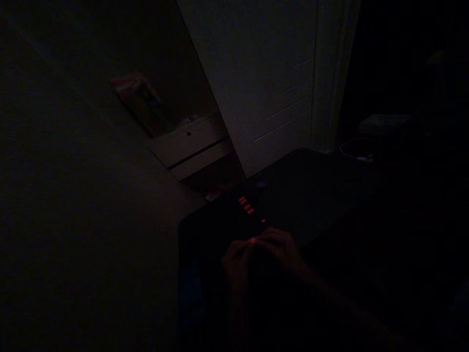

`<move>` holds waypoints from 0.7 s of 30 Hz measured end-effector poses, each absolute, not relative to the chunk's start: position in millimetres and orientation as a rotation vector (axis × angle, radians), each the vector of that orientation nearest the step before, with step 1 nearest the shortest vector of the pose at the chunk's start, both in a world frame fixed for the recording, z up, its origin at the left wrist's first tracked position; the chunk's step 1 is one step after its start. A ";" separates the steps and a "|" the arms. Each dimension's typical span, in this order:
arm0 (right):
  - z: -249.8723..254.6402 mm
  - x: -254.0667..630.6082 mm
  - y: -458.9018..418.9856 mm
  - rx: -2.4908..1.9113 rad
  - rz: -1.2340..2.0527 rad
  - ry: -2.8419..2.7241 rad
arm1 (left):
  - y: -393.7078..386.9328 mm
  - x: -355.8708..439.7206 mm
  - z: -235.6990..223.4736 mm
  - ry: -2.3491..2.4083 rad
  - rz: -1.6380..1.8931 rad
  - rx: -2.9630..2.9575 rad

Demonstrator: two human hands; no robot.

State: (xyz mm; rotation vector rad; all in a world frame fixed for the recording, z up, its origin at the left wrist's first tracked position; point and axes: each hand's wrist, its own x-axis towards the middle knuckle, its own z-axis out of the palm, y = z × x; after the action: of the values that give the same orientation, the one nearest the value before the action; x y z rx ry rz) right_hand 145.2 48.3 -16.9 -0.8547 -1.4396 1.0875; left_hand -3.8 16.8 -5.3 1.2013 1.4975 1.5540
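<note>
The scene is very dark. My left hand (236, 261) and my right hand (280, 247) meet above the dark table (315, 181), fingertips closed together. Pinched between them is a small reddish-orange block (253, 240); its exact kind is too dim to make out. Just beyond, several small red-orange blocks (247, 207) lie in a slanting row on the table. A smaller reddish piece (263, 221) sits to the right of that row, near my right fingertips. Farther back rests a small purple item (260, 185).
Behind the table stands a pale panelled door (271, 88). To its left is a light drawer unit (194, 144), with a colourful bag (137, 98) nearby. On the right are a pale box-like object (383, 122) and a white cable (351, 154). A wall (91, 195) fills the left side.
</note>
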 end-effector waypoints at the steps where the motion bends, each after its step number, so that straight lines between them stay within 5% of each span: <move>1: -16.6 144.4 48.6 -0.855 1.078 -1.436 | 17.0 -3.8 -5.4 1.496 1.550 1.205; 21: -14.2 137.1 46.3 -0.903 0.927 -1.448 | 20.7 -4.3 -13.8 1.442 1.546 1.065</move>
State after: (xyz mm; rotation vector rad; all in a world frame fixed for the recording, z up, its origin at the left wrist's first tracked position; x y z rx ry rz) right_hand 137.1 46.3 -14.2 -0.9034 -1.4480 0.9266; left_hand -4.3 20.7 -13.8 1.0654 1.4423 1.5462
